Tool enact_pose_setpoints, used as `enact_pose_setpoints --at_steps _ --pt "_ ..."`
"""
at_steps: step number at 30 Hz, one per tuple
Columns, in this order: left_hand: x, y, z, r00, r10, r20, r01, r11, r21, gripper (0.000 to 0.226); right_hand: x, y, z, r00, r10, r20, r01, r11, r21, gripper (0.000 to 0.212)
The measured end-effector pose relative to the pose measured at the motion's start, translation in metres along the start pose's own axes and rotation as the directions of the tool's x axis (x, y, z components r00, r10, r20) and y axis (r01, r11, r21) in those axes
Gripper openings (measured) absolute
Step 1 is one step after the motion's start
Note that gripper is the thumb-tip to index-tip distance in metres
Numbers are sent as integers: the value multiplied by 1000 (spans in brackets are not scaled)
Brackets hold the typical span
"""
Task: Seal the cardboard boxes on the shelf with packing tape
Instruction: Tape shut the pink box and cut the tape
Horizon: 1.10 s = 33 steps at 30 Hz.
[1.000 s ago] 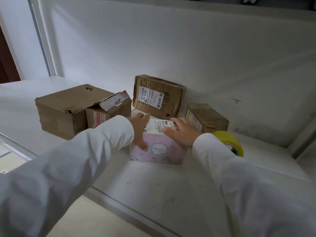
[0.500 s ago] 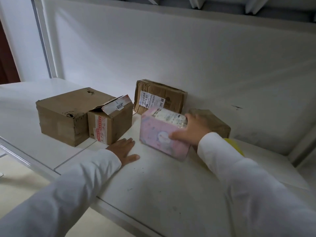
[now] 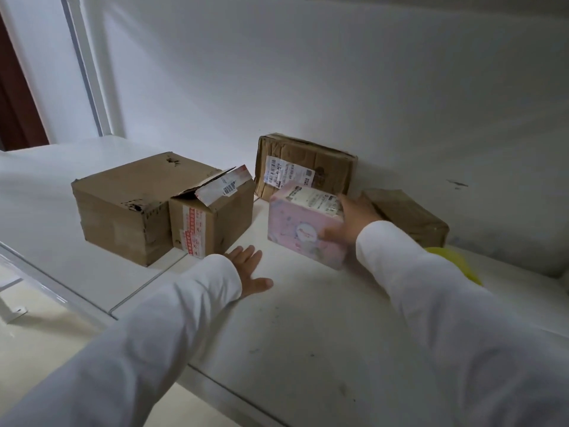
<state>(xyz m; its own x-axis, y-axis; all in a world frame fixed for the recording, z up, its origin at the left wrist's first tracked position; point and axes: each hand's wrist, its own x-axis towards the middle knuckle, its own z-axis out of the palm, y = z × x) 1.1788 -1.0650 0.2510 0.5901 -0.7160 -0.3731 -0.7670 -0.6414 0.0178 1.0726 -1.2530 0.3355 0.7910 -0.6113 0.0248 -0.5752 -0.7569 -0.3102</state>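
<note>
Pink box (image 3: 303, 226) tilted on the shelf (image 3: 292, 318)

Right hand (image 3: 354, 224) grasps the pink box's right side; left hand (image 3: 249, 272) lies flat, fingers spread, left of it.

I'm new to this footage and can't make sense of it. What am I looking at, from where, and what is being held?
There is no machine: a person in white sleeves wears a camera on the head, looking down at a white shelf. The right hand has a grip on a pink box, tilted up on its edge. The left hand rests flat and open on the shelf. Around them sit a large brown box, a smaller box with a lifted flap, a labelled box leaning on the wall, and a low one. A yellow tape roll peeks out behind the right sleeve.
</note>
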Motion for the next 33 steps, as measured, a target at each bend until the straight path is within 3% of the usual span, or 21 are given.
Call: enact_pose_setpoints --at_steps 3,7,12,16,21,26,29,33 --pt "0 0 0 1000 1 11 -1 1000 2 75 -17 6 -28 998 -62 31 57 989 139 60" --pt "-2 2 -1 1000 -14 13 14 1000 5 75 -46 42 -63 997 -58 -46 63 991 120 17" --pt "-1 7 3 998 -63 -8 63 998 -20 73 -82 97 -80 991 43 -130 -8 966 258 26" --pt "-7 19 -2 993 -117 -23 115 991 -66 70 -99 128 -63 994 108 8 -107 957 268 25" --pt "-12 48 -15 976 -186 -113 174 979 -106 47 -106 134 -58 984 146 99 -166 956 240 22" --pt "-32 123 -30 969 23 -245 -147 852 -502 53 -116 135 -60 967 137 216 -191 947 257 43" --pt "-40 174 -35 952 136 -274 -282 740 -611 65 -122 136 -59 971 124 203 -175 951 256 49" --pt "-32 212 -40 934 222 -281 -357 641 -680 80 -125 138 -60 969 90 231 -144 963 229 50"
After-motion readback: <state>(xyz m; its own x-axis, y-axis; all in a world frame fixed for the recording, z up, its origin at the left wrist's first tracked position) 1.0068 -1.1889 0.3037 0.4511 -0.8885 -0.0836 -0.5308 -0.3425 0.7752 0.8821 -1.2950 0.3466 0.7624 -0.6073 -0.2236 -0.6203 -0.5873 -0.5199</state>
